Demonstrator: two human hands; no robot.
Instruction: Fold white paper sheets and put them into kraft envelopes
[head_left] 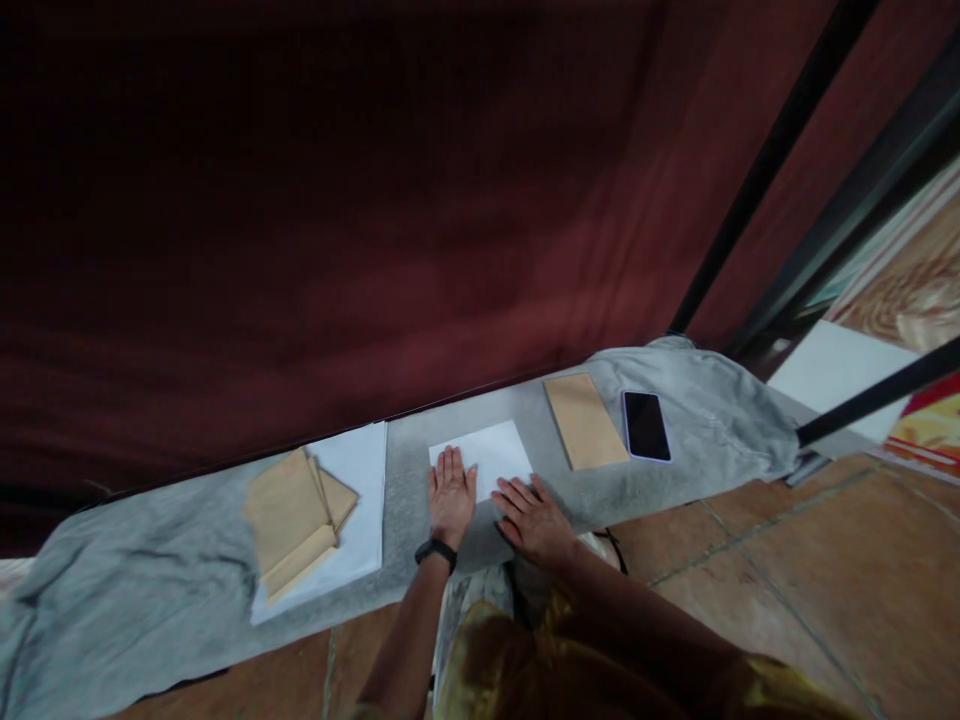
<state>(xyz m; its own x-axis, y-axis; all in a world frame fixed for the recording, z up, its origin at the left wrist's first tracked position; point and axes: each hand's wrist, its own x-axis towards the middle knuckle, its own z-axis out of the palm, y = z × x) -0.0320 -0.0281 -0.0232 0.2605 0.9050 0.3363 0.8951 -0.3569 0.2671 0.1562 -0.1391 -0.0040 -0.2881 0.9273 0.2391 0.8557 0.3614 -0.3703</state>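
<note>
Palms down, the right hand [534, 522] spreads its fingers slightly at the near right edge of a white sheet [496, 449]; the left hand [451, 490], fingers nearly together, thumb apart, lies over its left side. The sheet rests on grey cloth [407, 470], looking light, thin and easily creased; its uncovered far edge seems the best hold. Behind hangs a dark red curtain [420, 300].
</note>
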